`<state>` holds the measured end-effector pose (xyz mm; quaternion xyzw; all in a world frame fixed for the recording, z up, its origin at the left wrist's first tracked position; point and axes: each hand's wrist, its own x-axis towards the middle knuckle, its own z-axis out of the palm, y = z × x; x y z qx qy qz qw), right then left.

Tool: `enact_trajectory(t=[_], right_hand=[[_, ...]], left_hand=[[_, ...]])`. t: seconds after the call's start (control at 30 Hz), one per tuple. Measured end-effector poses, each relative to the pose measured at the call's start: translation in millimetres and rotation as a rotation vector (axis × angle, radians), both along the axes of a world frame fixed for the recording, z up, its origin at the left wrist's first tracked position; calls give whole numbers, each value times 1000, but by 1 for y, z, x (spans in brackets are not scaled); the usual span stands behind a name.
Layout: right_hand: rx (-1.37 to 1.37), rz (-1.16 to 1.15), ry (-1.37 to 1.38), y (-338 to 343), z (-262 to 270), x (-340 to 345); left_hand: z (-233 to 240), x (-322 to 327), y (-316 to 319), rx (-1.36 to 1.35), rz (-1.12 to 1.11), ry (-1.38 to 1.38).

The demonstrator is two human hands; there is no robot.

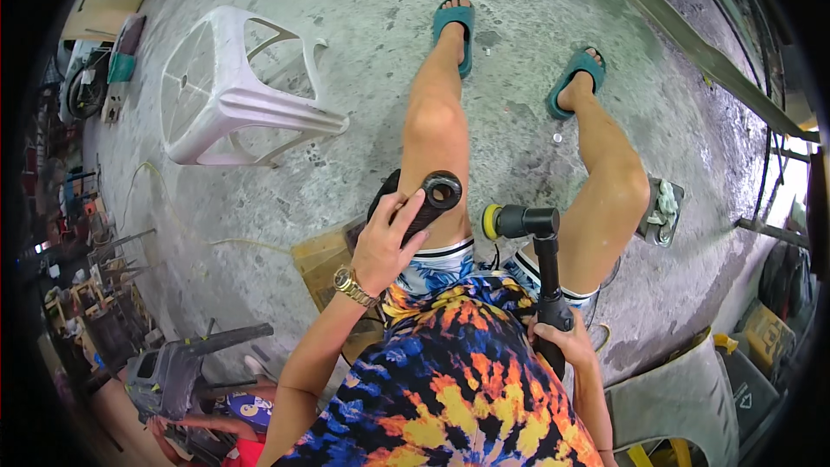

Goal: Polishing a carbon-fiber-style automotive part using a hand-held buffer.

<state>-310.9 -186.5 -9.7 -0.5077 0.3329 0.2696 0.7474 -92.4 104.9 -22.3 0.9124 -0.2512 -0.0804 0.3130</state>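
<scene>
My left hand (388,240), with a gold wristwatch (353,287) on the wrist, grips a glossy black part (425,211) with a patterned surface. Its round ring end (443,191) points up and away from me over my left thigh. In my right hand (565,336) is the handle of a black mini polisher (546,266). The polisher stands over the gap between my thighs. Its yellow foam pad (493,221) faces left, towards the black part but apart from it. Whether the pad is turning cannot be told.
A white plastic stool (227,94) lies tipped on the concrete floor, front left. A wooden box or board (321,263) is by my left thigh. Beyond my right knee, a dark tray (677,198) bears a crumpled cloth (663,207). A person at lower left handles a dark panel (168,373). A grey panel (687,395) lies lower right.
</scene>
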Motion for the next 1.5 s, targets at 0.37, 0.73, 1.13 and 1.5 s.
enact_trajectory(t=[0.37, 0.73, 1.13, 1.5], right_hand=[[-96, 46, 39, 2, -6, -5], [-145, 352, -79, 6, 11, 15], [-294, 536, -245, 9, 6, 29], [-394, 583, -357, 12, -3, 27]], left_hand=[[-21, -6, 6, 45, -76, -282], [-11, -1, 6, 57, -90, -211], [-17, -3, 7, 61, -77, -219], [-16, -3, 5, 30, -41, -230]])
